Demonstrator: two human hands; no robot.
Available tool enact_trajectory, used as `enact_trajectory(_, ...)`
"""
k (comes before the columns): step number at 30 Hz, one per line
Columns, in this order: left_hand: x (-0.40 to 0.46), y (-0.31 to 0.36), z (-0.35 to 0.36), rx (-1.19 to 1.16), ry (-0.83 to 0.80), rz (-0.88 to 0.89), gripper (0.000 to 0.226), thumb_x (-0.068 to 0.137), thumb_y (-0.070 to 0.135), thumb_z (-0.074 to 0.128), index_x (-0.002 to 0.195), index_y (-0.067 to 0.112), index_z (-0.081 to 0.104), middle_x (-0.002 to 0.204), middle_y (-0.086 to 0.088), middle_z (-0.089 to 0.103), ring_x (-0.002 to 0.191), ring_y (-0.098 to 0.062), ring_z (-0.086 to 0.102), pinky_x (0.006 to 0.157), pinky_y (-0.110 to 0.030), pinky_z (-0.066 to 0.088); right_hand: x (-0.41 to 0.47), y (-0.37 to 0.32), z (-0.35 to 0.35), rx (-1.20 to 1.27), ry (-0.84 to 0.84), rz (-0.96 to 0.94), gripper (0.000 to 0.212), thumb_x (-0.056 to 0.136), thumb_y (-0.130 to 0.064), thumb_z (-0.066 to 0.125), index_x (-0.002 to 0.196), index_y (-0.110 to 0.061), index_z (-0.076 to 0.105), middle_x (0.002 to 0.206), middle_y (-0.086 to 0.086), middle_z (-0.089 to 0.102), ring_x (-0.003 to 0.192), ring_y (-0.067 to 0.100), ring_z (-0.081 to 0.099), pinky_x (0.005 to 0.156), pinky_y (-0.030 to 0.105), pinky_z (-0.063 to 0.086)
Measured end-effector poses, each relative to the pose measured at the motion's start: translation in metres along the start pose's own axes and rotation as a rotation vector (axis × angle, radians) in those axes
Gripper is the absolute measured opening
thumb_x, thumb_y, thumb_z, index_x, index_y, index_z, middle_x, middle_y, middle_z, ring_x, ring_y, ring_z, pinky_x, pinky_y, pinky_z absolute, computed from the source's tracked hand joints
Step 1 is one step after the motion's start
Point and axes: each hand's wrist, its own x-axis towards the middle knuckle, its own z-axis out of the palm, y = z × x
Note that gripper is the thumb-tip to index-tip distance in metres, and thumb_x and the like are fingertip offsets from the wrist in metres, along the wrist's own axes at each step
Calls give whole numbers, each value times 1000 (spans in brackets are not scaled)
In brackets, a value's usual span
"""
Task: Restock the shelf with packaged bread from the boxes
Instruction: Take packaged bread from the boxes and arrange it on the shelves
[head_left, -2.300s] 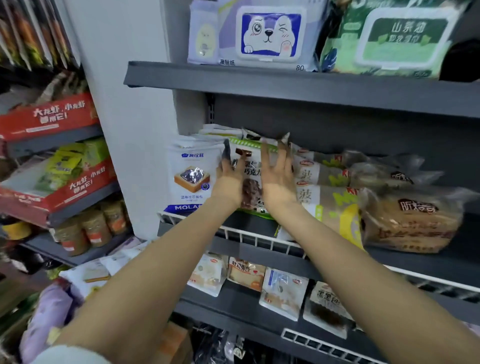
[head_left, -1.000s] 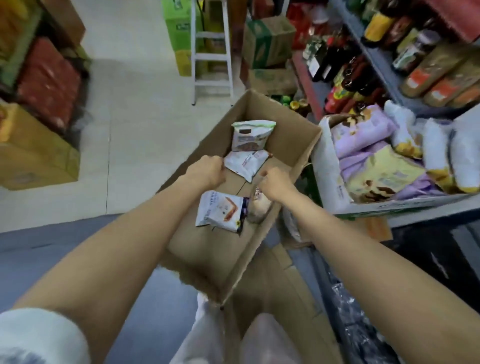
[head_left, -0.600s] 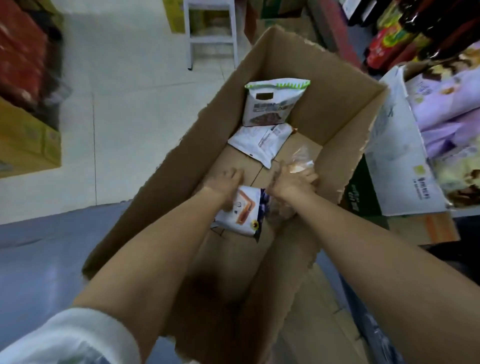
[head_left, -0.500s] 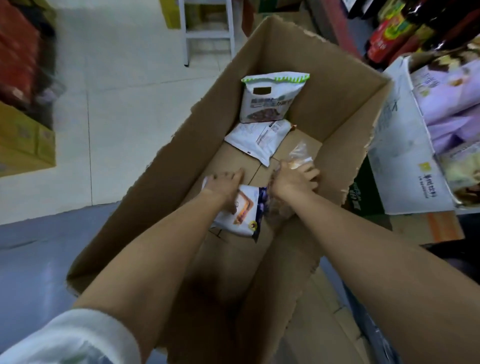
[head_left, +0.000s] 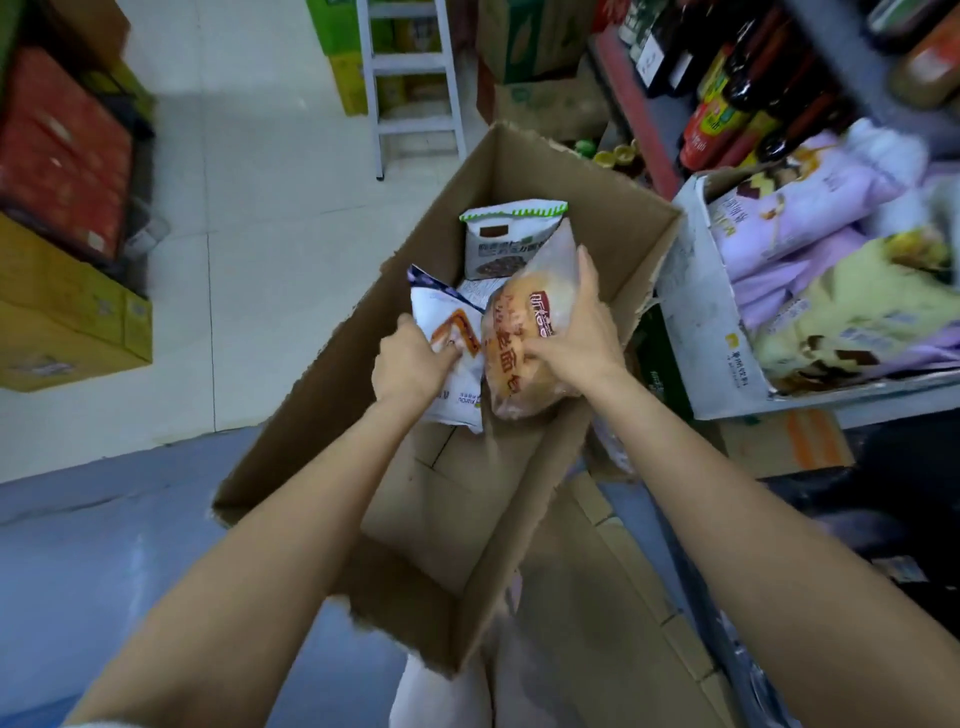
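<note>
The left hand (head_left: 413, 361) has its fingers curled into the lower part of a white flat bread packet with an orange and brown picture (head_left: 451, 358), and the right hand (head_left: 576, 325) wraps its thumb and fingers round a clear plastic bag holding a round golden loaf, printed with red characters (head_left: 524, 343); both packets are held side by side, touching, raised above the floor of the large open brown cardboard box (head_left: 613, 208) and not yet clear of its walls. Deeper in the box, against the far wall, a white pouch with a green striped top edge and a dark picture (head_left: 506, 236) stands upright, and the corner of another pale flat packet (head_left: 475, 291) shows just behind the held ones; the rest of the box bottom that shows is bare cardboard. Judging from this, the box is almost emptied: two packets are in hand for the trip to the shelf, and about two are left to fetch afterwards. The bread shelf itself is not in view here, so how full it is cannot be told. To the right, a white open carton of lilac and pale yellow soft packs (head_left: 701, 322) sits on a low grey shelf, dark bottles (head_left: 727, 104) stand above it, and a pale step ladder (head_left: 415, 78) stands on the tiled floor beyond the box
</note>
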Motion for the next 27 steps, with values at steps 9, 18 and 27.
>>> enact_trajectory(9,-103,93,-83,-89,70,300,68,77,42,70,128,10,38,120,-13,59,106,-34,59,81,-41,48,-104,-44,-118,389,134,-67,89,69,1,77,143,-22,35,139,1,43,132,14,38,110,34,36)
enact_trajectory(18,-262,216,-90,-143,-21,747,61,82,38,67,123,7,35,76,-2,48,65,-24,48,49,-34,37,-264,-28,-254,476,525,-134,81,83,-10,69,147,-26,22,150,-2,32,135,16,37,106,34,40)
enact_trajectory(27,-474,328,-27,-213,-190,1146,62,78,42,70,118,10,35,90,-7,51,85,-31,54,62,-33,37,-444,46,-397,372,1142,6,85,70,-33,81,136,-12,32,125,1,54,117,20,54,93,33,46)
